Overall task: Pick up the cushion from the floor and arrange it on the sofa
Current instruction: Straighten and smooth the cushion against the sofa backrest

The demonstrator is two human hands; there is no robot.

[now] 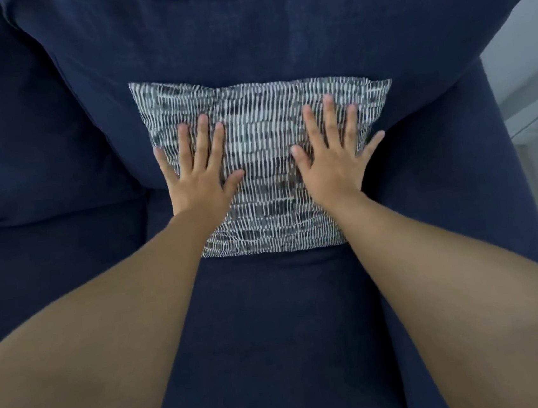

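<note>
A cushion with a white and grey dashed pattern stands on the seat of a navy blue sofa, leaning against the sofa's back cushion. My left hand lies flat on the cushion's left side, fingers spread. My right hand lies flat on its right side, fingers spread too. Both palms press on the fabric and neither hand grips it. My forearms cover the cushion's lower corners.
A second navy back cushion and seat fill the left of the view. The sofa's right arm runs beside the cushion. Beyond it, at the right edge, a pale wall and floor show.
</note>
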